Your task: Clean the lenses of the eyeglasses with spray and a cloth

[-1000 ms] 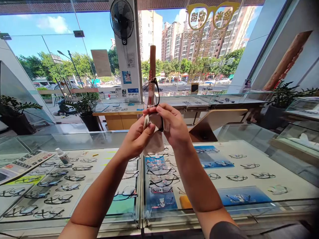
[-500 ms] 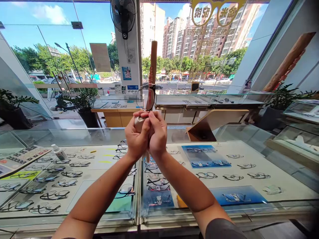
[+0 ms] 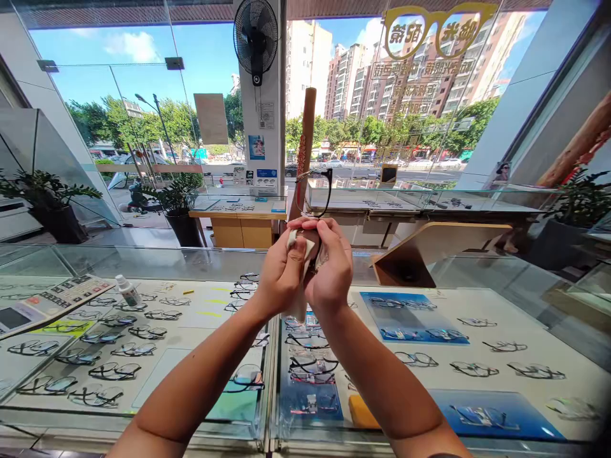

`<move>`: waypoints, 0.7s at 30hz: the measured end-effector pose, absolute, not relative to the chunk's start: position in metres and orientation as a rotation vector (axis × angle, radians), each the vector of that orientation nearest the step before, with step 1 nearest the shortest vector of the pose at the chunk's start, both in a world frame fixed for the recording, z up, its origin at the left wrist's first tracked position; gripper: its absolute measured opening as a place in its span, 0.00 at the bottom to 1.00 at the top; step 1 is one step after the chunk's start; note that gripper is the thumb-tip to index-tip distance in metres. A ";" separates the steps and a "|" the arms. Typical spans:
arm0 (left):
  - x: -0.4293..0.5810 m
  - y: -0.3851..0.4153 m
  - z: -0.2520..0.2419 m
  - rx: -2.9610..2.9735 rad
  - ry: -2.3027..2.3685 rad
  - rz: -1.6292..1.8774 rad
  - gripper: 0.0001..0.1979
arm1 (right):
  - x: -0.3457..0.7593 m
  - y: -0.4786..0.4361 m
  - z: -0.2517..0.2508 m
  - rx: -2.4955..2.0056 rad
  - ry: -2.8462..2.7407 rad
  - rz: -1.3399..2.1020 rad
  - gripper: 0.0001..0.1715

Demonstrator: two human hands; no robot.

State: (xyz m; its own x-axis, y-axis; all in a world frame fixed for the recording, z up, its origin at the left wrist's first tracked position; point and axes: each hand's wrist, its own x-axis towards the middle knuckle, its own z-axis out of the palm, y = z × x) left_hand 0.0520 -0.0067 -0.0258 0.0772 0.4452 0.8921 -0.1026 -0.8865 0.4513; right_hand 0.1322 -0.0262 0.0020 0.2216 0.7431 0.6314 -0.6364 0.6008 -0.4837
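Both of my hands are raised together above the glass display counter [image 3: 191, 254]. A pale cloth [image 3: 299, 306] is bunched in my left hand [image 3: 281, 273], its thumb pressed on the fabric. My right hand [image 3: 333, 267] curls around the lower part of a pair of eyeglasses [image 3: 330, 191], fingertips touching those of the left. One lens with a dark rim sticks up above the fingers, tilted on end. The rest of the frame is mostly hidden by fingers and cloth.
Several rows of eyeglasses [image 3: 114, 371] lie inside the counter. On its left stand a white spray bottle [image 3: 128, 292] and a printed board [image 3: 52, 305]. A slanted wooden-edged stand [image 3: 429, 251] is behind on the right. Potted plants [image 3: 184, 210] stand farther back.
My hands and the eyeglasses have shifted right, and the eyeglasses have turned a little. More of the cloth shows below my left hand. The camera view has also shifted.
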 end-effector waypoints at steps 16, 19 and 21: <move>0.057 -0.017 -0.019 1.573 0.509 2.073 0.19 | 0.122 -0.032 0.001 -0.144 -1.011 1.110 0.11; 0.050 -0.018 -0.011 1.582 0.506 1.940 0.25 | 0.133 -0.026 0.004 -0.137 -1.079 1.143 0.09; 0.043 -0.015 -0.006 1.619 0.516 1.812 0.28 | 0.143 -0.019 0.007 -0.143 -1.121 1.135 0.08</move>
State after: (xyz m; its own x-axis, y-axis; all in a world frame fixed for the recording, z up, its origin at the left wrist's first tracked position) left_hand 0.0426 -0.0154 -0.0063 -0.0302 0.6884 0.7247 -0.2037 -0.7140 0.6698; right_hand 0.1434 -0.0193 0.0069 -0.0226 0.7728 0.6342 -0.6443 0.4738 -0.6003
